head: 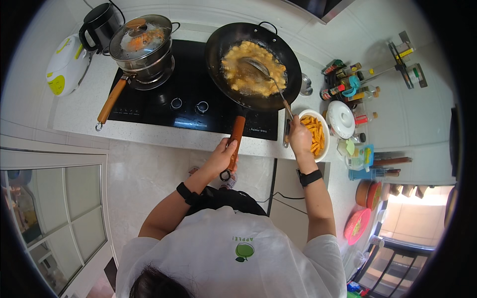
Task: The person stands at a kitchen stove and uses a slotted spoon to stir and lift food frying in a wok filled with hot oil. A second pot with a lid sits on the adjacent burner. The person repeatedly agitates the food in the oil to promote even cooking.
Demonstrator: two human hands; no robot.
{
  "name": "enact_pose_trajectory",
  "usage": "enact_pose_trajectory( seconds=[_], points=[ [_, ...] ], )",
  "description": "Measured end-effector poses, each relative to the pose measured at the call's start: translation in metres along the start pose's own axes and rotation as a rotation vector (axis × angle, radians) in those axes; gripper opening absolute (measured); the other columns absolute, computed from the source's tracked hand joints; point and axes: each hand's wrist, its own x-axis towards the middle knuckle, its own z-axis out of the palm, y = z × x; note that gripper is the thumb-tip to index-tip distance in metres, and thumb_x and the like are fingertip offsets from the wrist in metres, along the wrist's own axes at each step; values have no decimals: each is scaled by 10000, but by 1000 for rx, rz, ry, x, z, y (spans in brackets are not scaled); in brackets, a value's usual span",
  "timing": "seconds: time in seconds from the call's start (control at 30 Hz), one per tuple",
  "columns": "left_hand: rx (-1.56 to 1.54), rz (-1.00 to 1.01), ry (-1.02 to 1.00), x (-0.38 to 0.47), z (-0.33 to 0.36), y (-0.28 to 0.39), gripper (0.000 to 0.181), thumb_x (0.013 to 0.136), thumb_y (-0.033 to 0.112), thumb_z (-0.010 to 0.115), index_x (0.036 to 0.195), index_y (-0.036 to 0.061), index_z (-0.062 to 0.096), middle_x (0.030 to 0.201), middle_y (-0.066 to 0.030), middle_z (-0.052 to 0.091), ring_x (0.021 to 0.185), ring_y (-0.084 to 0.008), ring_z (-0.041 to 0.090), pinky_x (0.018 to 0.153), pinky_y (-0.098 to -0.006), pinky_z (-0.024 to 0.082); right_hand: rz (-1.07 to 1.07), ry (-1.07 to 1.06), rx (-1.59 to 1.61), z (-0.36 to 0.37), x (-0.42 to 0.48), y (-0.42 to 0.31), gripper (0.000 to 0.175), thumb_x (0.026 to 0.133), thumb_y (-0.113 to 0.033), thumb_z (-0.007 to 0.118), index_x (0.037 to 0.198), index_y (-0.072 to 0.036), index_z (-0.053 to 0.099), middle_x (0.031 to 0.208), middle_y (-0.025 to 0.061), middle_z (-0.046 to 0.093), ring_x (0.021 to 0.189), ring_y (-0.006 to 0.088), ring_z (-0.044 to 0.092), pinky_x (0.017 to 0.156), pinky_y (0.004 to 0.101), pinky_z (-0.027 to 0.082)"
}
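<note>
My left hand [223, 154] grips the wooden handle [237, 130] of a black wok [257, 102] on the right side of the cooktop. Inside the wok, golden battered pieces [238, 80] float in bubbling oil. A slotted metal skimmer [257, 67] dips into the oil near the middle, and my right hand [300, 136] is closed around its handle. Just beside and partly behind that hand stands a white bowl [325, 143] of orange-yellow fried strips [316, 130].
A lidded steel pot [143, 67] with a wooden handle [111, 98] sits on the left of the black cooktop [156, 104]. Beyond it are an electric kettle [98, 24] and a white-green appliance [65, 67]. Bottles [367, 93], a lidded white dish [341, 119] and a pink basket [357, 225] line the right counter.
</note>
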Motion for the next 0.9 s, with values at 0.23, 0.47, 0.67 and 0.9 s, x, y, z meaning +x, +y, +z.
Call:
enact_pose_trajectory(
  seconds=[0.23, 0.47, 0.67, 0.9],
  points=[
    [-1, 4, -3, 0, -1, -1, 349, 954, 356, 356, 1131, 56, 341, 669, -58, 512, 452, -151, 510, 402, -273, 432, -44, 162, 77, -23, 21, 8, 86, 862, -144, 481, 900, -70, 463, 624, 206, 583, 574, 399, 577, 483, 485, 456],
    [3, -16, 6, 1, -1, -1, 331, 956, 348, 347, 1109, 54, 348, 668, -65, 507, 451, -155, 511, 408, -283, 431, 43, 93, -26, -20, 79, 28, 127, 873, -193, 466, 915, -75, 447, 680, 214, 599, 650, 407, 588, 552, 496, 464],
    [14, 11, 10, -1, -1, 1, 303, 955, 350, 352, 1036, 59, 369, 665, -67, 510, 449, -158, 515, 408, -286, 433, 162, -30, 35, -9, 113, 49, 166, 854, -234, 510, 947, -101, 476, 801, 228, 614, 793, 425, 579, 673, 498, 460],
    [8, 16, 1, 1, -3, -1, 312, 953, 355, 353, 1067, 64, 357, 664, -65, 512, 448, -156, 519, 402, -287, 438, -193, 123, 233, 13, 117, 59, 254, 839, -180, 571, 1032, -23, 520, 753, 190, 628, 651, 362, 614, 549, 391, 471]
  ],
)
